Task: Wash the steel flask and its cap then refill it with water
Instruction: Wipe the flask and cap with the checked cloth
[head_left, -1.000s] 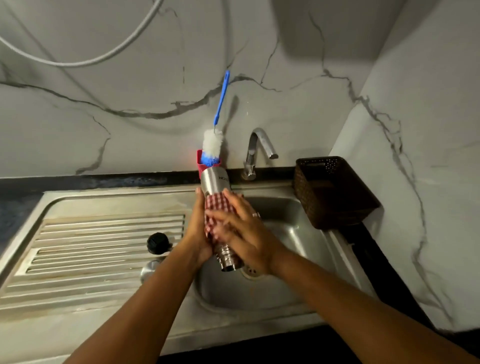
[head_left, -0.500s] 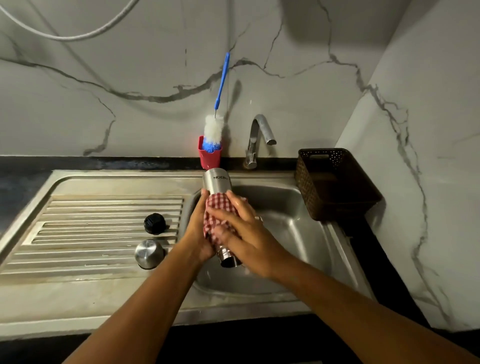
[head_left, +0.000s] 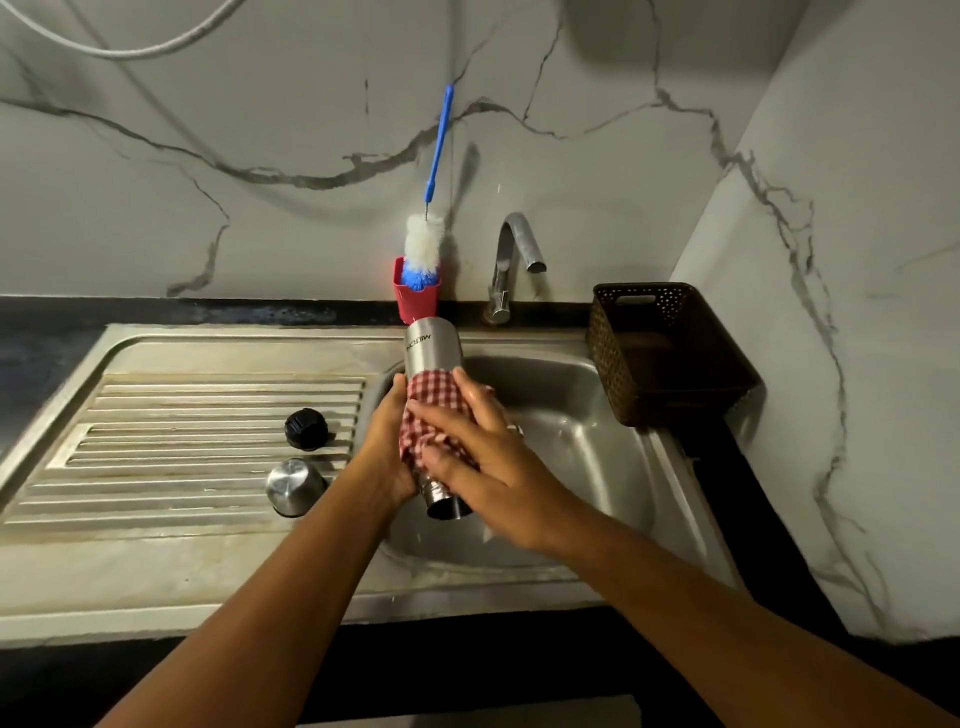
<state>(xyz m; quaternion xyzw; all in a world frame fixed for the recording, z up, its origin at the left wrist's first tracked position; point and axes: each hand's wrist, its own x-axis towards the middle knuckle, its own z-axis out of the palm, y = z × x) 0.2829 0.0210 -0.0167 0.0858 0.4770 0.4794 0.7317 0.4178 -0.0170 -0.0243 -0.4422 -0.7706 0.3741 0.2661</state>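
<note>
The steel flask (head_left: 430, 347) is held above the sink basin (head_left: 566, 415), its base pointing away from me and its open threaded mouth toward me. A red checked cloth (head_left: 434, 400) is wrapped round its middle. My left hand (head_left: 387, 447) grips the flask from the left and below. My right hand (head_left: 478, 457) holds the cloth round the flask from the right. On the draining board (head_left: 208, 415) lie the black inner stopper (head_left: 305, 427) and the steel cap (head_left: 295, 486), mouth down.
A tap (head_left: 511, 260) stands behind the basin with no water seen running. A red cup (head_left: 415, 299) holds a blue-handled bottle brush (head_left: 428, 234) against the marble wall. A brown perforated basket (head_left: 670, 353) sits at the right of the sink.
The view has tilted down a little, so the sink sits higher in frame. Both hands stay on the flask and cloth, with the right hand shifted slightly along it.
</note>
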